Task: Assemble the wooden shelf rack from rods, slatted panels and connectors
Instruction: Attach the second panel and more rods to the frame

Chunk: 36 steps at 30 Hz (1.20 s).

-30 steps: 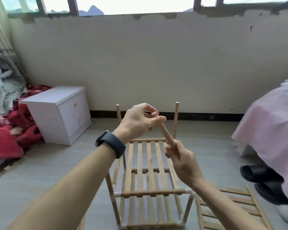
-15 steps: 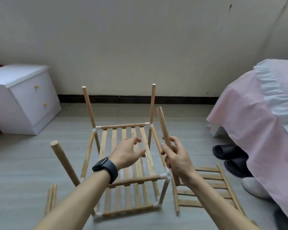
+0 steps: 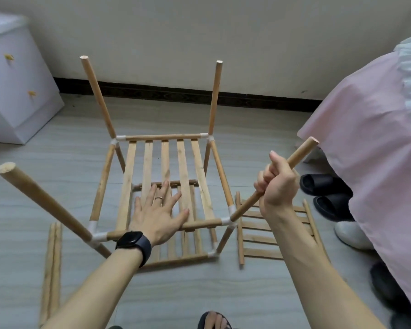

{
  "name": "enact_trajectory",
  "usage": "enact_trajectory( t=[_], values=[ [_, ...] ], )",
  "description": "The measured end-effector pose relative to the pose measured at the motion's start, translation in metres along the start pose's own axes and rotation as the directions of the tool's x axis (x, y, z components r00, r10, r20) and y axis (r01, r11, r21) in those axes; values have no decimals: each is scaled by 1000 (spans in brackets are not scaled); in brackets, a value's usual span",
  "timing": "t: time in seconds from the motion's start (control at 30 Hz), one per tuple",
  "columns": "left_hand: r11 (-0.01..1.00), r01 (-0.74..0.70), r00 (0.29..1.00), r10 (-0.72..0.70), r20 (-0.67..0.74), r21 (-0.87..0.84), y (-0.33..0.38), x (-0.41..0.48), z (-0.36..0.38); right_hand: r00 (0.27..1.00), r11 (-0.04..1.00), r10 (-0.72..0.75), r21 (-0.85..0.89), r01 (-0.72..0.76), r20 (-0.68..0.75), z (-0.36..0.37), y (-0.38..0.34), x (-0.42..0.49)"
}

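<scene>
The partly built wooden rack (image 3: 166, 162) stands on the floor with two slatted shelves and white corner connectors. Three rods rise from its upper corners: near left (image 3: 43, 200), far left (image 3: 97, 96) and far right (image 3: 215, 98). My left hand (image 3: 158, 214) lies flat, fingers spread, on the top slatted panel near its front rail. My right hand (image 3: 274, 186) grips a fourth rod (image 3: 299, 153) whose lower end meets the white connector (image 3: 230, 220) at the near right corner.
A loose slatted panel (image 3: 266, 236) lies on the floor right of the rack. Two spare rods (image 3: 51, 269) lie at the left. A white cabinet (image 3: 14, 91) stands far left, a pink-covered bed (image 3: 375, 143) at right with slippers (image 3: 328, 193) beside it.
My left hand has dropped from the rod's tip onto the top panel. My right hand has brought the rod down, tilted, to the near right connector. The view has tipped downward.
</scene>
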<state>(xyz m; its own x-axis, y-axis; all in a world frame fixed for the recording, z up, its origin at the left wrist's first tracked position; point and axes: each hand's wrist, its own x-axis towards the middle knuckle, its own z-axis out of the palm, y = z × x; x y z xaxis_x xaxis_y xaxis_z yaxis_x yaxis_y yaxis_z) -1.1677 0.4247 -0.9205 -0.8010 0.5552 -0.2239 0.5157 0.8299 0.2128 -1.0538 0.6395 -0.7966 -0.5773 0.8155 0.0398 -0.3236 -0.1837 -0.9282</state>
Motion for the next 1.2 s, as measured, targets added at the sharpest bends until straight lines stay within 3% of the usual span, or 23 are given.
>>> enact_trajectory(
  t=[0.23, 0.4, 0.57, 0.83, 1.2],
  values=[
    [1000, 6, 1000, -6, 20, -1, 0, -1, 0, 988, 999, -33, 19, 30, 150, -14, 8, 4],
    [1000, 2, 1000, -2, 20, 1, -2, 2, 2, 995, 983, 98, 160, -93, -28, -31, 9, 16],
    [1000, 14, 999, -14, 29, -17, 0, 3, 3, 997, 997, 19, 77, -25, 69, -20, 12, 19],
    [1000, 2, 1000, -2, 31, -19, -1, 0, -1, 985, 975, 172, 134, -174, 27, -24, 14, 35],
    [999, 12, 999, -10, 35, -52, 0, -3, -2, 984, 969, 178, 178, -174, -4, -40, 14, 27]
  ],
)
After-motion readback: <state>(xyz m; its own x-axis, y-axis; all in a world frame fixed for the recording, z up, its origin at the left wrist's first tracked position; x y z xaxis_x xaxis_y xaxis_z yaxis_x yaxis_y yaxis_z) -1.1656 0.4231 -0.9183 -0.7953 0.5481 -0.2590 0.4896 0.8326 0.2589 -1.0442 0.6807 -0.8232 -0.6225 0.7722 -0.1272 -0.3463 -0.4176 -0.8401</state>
